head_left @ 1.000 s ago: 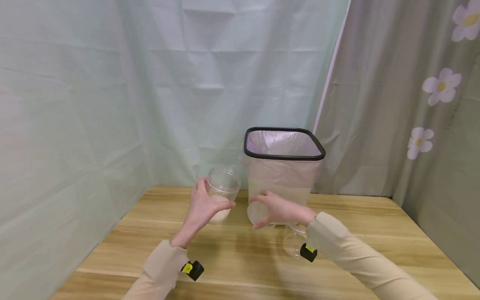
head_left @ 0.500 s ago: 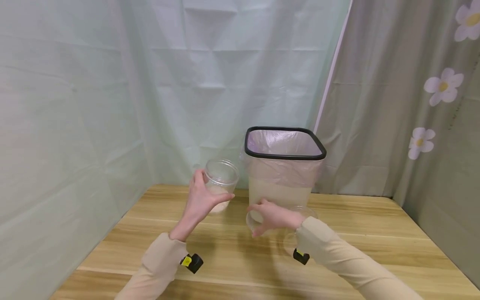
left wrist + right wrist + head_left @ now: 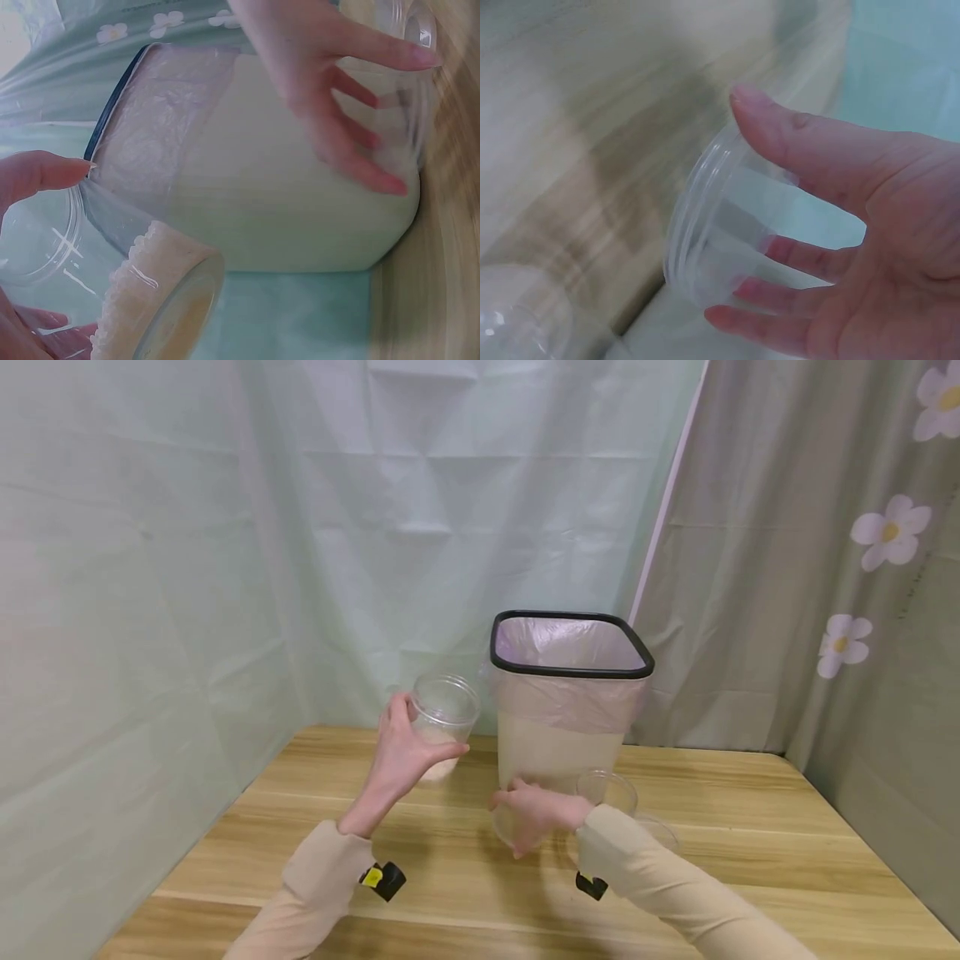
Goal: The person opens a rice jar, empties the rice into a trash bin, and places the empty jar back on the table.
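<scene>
My left hand [image 3: 397, 752] grips a clear plastic jar [image 3: 41, 236] part filled with white grains [image 3: 142, 289]. The jar tilts slightly above the wooden table, its mouth open in the head view. Low in front of the bin, my right hand [image 3: 536, 810] curls round a clear plastic container [image 3: 697, 232] with a ridged rim. Its thumb [image 3: 810, 142] lies at the rim on one side and several fingers on the other. The right hand is blurred in the head view and hides much of this container.
A cream bin [image 3: 558, 739] with a black rim and a plastic liner stands at the back of the table [image 3: 420, 893]. Another clear jar [image 3: 607, 789] stands by my right wrist, partly hidden by the sleeve. A clear round rim [image 3: 660, 831] shows beside it. Curtains [image 3: 450, 527] hang behind.
My right hand has moved down and nearer along the bin's front, its fingers closing round the clear container, which shifted with it. The left hand has raised its jar slightly.
</scene>
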The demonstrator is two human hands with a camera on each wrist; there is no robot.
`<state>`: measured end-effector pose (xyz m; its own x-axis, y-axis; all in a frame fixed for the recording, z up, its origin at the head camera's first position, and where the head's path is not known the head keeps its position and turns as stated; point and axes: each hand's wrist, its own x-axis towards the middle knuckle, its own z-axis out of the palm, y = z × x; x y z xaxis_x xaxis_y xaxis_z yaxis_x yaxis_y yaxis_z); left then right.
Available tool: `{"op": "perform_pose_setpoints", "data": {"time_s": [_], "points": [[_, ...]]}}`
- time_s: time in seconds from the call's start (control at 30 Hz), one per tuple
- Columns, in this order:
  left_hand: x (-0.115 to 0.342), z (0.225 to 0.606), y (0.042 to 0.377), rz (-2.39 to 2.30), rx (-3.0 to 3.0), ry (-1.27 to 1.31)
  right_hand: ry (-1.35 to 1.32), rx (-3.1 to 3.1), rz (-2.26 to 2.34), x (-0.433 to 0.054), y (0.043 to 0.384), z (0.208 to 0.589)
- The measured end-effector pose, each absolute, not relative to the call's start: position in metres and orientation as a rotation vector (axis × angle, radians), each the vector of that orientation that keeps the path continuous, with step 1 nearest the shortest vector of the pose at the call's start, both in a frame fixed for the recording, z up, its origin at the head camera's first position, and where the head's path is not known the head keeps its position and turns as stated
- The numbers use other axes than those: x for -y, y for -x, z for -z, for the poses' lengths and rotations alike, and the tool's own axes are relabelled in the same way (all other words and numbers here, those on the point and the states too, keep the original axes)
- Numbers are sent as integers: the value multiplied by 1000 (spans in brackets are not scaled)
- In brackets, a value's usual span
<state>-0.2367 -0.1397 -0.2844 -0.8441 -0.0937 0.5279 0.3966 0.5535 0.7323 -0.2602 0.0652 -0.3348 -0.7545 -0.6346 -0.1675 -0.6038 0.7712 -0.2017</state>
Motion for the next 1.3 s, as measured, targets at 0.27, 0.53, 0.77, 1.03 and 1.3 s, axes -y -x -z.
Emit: {"op": "perform_pose_setpoints", "data": {"time_s": [0.27,0.53,0.77,1.03,1.3], "points": [[139,279,237,1242,2239,268,958,-2722,210,-64,263,351],[140,280,236,1233,2249,263,957,-2705,236,-65,265,360],[139,280,236,1247,2254,282,977,-2708,239,-66,264,363],[138,279,237,1238,2251,278,969,-2712,215,-67,263,367],[137,273,238,1227,2243,287,942,-2719,214,-67,263,368]]}}
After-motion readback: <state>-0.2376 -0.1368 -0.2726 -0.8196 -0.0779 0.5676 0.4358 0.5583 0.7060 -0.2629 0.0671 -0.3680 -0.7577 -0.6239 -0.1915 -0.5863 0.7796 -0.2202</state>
